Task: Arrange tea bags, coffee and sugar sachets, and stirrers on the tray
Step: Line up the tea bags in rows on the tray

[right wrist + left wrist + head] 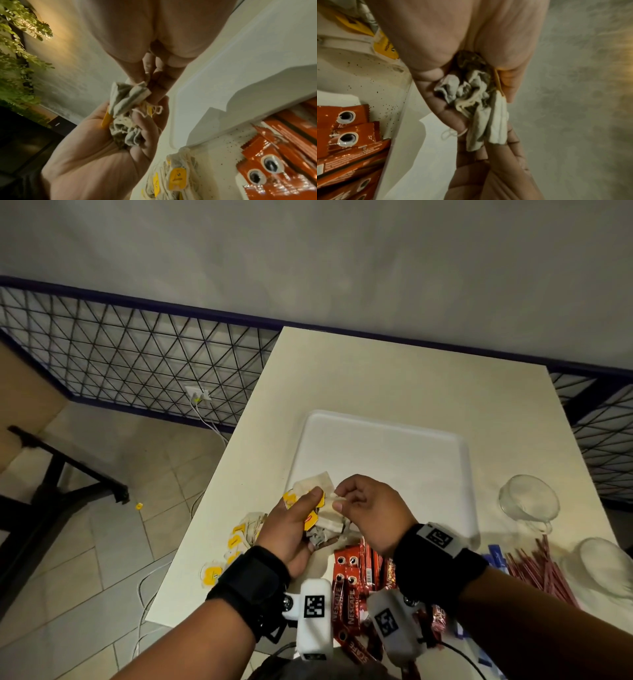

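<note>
Over the near left corner of the white tray (383, 440), the left hand (291, 529) cups a crumpled bunch of tea bags (471, 94), largely hidden by fingers. The right hand (370, 508) pinches one bag (130, 92) from it. The cream table (394, 371) also carries loose tea bags (239, 539), Nescafe sachets (356, 570) and red stirrers (534, 566), partly covered by the wrists.

tea bags (327, 501): thin crumpled paper, matt, cotton-like strings, glossy yellow card tags | coffee sachets (349, 570): shiny red foil, crinkled | tray (394, 446): smooth white plastic, slight sheen | table (394, 371): smooth matt cream top | cups (529, 501): clear glass | stirrers (537, 566): red, thin, glossy
</note>
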A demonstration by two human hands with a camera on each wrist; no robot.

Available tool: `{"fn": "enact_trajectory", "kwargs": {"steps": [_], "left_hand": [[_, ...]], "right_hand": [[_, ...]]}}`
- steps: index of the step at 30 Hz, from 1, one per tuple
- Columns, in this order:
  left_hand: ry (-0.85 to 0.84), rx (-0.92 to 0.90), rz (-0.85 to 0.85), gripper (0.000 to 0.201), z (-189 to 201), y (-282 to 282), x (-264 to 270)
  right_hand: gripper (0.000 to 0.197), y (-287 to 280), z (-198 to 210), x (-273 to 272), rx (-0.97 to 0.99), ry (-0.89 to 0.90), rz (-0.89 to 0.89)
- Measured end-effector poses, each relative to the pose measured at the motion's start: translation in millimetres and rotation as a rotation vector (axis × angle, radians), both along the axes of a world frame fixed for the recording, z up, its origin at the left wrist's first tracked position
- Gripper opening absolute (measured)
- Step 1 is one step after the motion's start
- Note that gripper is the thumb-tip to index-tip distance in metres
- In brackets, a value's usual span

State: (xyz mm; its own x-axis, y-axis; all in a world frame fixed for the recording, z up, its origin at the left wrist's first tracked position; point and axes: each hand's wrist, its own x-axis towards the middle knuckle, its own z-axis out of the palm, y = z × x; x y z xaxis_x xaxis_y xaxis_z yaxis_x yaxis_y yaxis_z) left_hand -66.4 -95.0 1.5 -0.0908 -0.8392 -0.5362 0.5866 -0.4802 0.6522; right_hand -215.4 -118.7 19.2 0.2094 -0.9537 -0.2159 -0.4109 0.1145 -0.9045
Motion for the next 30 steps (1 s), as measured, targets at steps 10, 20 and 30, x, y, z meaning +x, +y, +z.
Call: {"fn": "enact_trajectory", "kwargs": {"steps": [10,20,30], "left_hand": [[0.01,0.014,0.095,0.04,-1.7,-1.8,5.0],[-0.07,-0.098,-0.186,0.055,-9.2,10.5,53.6],[-0.41,-0.281,-0.301,0.03,1.6,13.9,48.0]], "right_hand": [[0.019,-3.8,11.0,-7.1,0.081,-0.217,0.003],[0.014,-10.9,26.6,-21.7,0.124,-0.162,-0.01],[0.017,-11.7,23.7,-9.0,0.123,0.216,0.082]]}}
